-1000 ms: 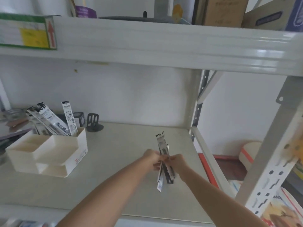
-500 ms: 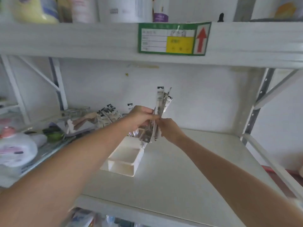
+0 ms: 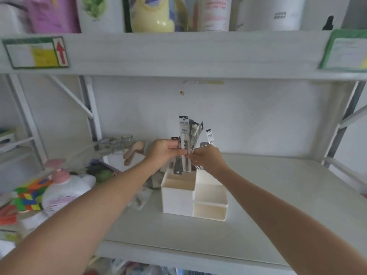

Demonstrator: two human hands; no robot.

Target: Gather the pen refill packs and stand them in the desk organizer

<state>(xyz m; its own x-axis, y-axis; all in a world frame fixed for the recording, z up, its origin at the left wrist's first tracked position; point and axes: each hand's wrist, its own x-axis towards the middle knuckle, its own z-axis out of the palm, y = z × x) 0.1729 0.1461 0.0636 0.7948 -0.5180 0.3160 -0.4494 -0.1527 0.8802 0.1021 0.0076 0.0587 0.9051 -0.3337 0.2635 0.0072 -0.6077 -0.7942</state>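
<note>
Both hands, left hand (image 3: 164, 152) and right hand (image 3: 208, 158), are pinching the refill packs (image 3: 186, 143), fingers pressed on them, lowering them into the organizer (image 3: 190, 195); release remaining.

Matt plastic organizer (image 3: 177, 199) (glossy refill packs (image 3: 184, 135))

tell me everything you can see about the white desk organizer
The desk organizer is a cream-white box, plastic by its look, with open-topped compartments stepped in height: the tallest at the back, lower ones at the front right. It stands upright on the grey shelf. The front compartments look empty. Pen refill packs reach down into the back part, pinched by the left hand and right hand above it. Neither hand visibly touches the organizer itself.
</note>
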